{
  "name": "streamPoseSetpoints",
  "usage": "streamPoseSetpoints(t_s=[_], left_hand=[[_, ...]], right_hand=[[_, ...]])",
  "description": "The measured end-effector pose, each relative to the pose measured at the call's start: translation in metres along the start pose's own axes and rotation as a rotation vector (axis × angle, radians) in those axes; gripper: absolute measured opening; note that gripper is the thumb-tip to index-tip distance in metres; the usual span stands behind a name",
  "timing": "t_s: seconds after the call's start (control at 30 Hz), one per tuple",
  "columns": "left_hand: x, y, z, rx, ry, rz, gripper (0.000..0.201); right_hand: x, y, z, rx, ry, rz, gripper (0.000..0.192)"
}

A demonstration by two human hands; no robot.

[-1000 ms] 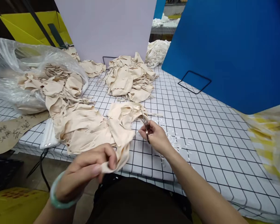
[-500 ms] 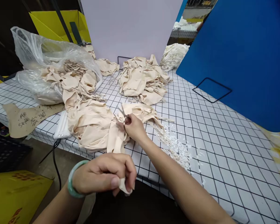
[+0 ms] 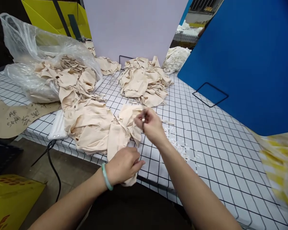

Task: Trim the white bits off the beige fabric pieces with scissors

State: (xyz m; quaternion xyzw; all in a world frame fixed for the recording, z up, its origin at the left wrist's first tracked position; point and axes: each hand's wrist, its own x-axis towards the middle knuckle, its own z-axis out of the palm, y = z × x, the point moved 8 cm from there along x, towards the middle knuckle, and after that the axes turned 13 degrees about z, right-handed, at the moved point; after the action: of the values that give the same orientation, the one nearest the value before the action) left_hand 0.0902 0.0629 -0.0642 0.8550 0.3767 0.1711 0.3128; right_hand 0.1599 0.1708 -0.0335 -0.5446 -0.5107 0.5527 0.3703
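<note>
My left hand (image 3: 124, 164), with a pale green bangle (image 3: 107, 177) on its wrist, is closed on a beige fabric piece (image 3: 130, 182) at the table's front edge. The cloth hangs below the fingers. My right hand (image 3: 153, 126) is closed around scissors (image 3: 143, 119), blurred and mostly covered by the fingers. It is over the right end of the beige cloth (image 3: 131, 111), to the right of a beige fabric heap (image 3: 91, 127). Small white scraps (image 3: 177, 145) lie scattered on the table beside my right forearm.
A clear plastic bag (image 3: 45, 41) of beige pieces stands at the left. Another beige pile (image 3: 145, 80) lies farther back. A marked brown pattern piece (image 3: 19, 116) and a white power strip (image 3: 58, 126) with a black cord are at the left edge. A blue panel (image 3: 249, 64) stands at the right.
My left hand has moved up and forward to the table's edge with the fabric. My right hand has shifted to the right with the scissors. The view has shifted slightly.
</note>
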Motion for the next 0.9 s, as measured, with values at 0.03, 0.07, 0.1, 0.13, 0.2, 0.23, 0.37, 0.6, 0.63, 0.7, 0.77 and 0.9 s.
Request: streamPoseSetpoints(t_s=[0.03, 0.07, 0.1, 0.13, 0.2, 0.23, 0.37, 0.6, 0.63, 0.7, 0.77, 0.9], left_hand=[[-0.001, 0.002, 0.004, 0.011, -0.022, 0.014, 0.036], [-0.003, 0.004, 0.008, 0.01, -0.039, 0.022, 0.034], [-0.005, 0.005, 0.01, -0.008, -0.05, 0.024, 0.031], [-0.008, 0.004, 0.012, -0.041, -0.049, 0.019, 0.029], [-0.014, 0.0, 0.014, -0.15, -0.014, -0.015, 0.025], [-0.018, -0.004, 0.014, -0.214, 0.022, -0.047, 0.024], [-0.027, -0.023, 0.016, -0.494, 0.16, -0.21, 0.03], [-0.031, -0.017, 0.009, -0.4, 0.238, -0.143, 0.041], [-0.034, -0.019, 0.008, -0.412, 0.247, -0.157, 0.042], [-0.04, -0.026, 0.011, -0.56, 0.258, -0.242, 0.042], [-0.044, -0.035, 0.016, -0.839, 0.292, -0.359, 0.046], [-0.029, -0.038, 0.005, -1.454, 0.507, -0.415, 0.046]], right_hand=[[0.003, 0.009, 0.012, -0.118, -0.011, 0.025, 0.028], [0.006, 0.018, 0.025, -0.218, -0.018, 0.037, 0.026], [0.009, 0.025, 0.035, -0.285, -0.017, 0.034, 0.025], [0.013, 0.03, 0.043, -0.316, -0.008, 0.022, 0.024], [0.018, 0.035, 0.047, -0.291, 0.013, 0.004, 0.021], [0.02, 0.036, 0.044, -0.259, 0.02, 0.005, 0.019], [0.02, 0.032, 0.019, -0.15, 0.035, 0.01, 0.017], [0.016, 0.046, 0.034, -0.283, 0.039, 0.005, 0.022], [0.016, 0.046, 0.036, -0.273, 0.037, 0.002, 0.02], [0.015, 0.037, 0.032, -0.215, 0.045, -0.012, 0.017], [0.008, 0.021, 0.019, -0.062, 0.02, -0.051, 0.021], [-0.04, -0.015, -0.003, 0.314, -0.198, -0.16, 0.033]])
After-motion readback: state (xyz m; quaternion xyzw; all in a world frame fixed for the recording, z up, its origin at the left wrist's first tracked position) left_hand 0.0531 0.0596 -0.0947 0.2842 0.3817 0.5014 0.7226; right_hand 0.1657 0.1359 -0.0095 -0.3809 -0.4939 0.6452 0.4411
